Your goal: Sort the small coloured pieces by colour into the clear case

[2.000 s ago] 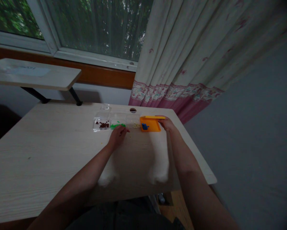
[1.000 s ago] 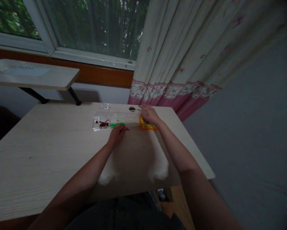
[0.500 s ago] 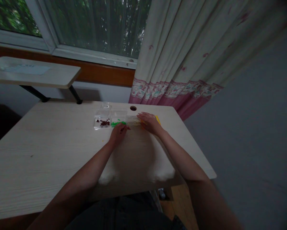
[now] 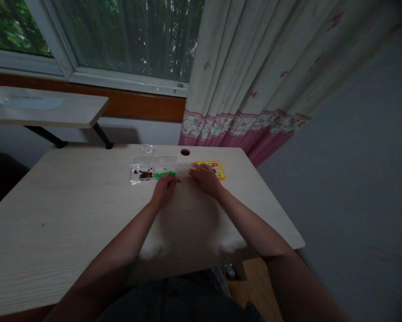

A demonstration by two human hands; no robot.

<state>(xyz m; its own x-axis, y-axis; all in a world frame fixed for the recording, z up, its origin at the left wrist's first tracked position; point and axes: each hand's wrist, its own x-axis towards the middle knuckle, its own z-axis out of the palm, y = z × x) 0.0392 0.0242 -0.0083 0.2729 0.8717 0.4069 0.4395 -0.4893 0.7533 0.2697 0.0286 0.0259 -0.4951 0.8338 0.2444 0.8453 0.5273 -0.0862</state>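
My left hand (image 4: pixel 164 188) rests at the near edge of a clear plastic box (image 4: pixel 155 178) holding small bright green pieces (image 4: pixel 162 174). Its fingers are curled and pinched together; whatever they hold, if anything, is too small to make out. Beside the green pieces, a clear compartment contains small dark red-brown pieces (image 4: pixel 146 174). My right hand (image 4: pixel 206 180) lies palm down with its fingers stretched and apart. It partly covers a flat yellow package with a printed label (image 4: pixel 218 169); whether it presses on the package or the tabletop cannot be told.
A pale wooden table (image 4: pixel 96 214) carries everything. Behind the boxes is a round cable hole (image 4: pixel 185 152). A raised shelf (image 4: pixel 46 112) on black legs stands at the back left. A curtain (image 4: pixel 237 89) hangs behind the table, with a grey wall (image 4: pixel 348 179) on the right.
My right hand has shifted slightly toward me, and much more of the yellow package shows beside it. My left hand stays by the green pieces. The view has shifted a little.
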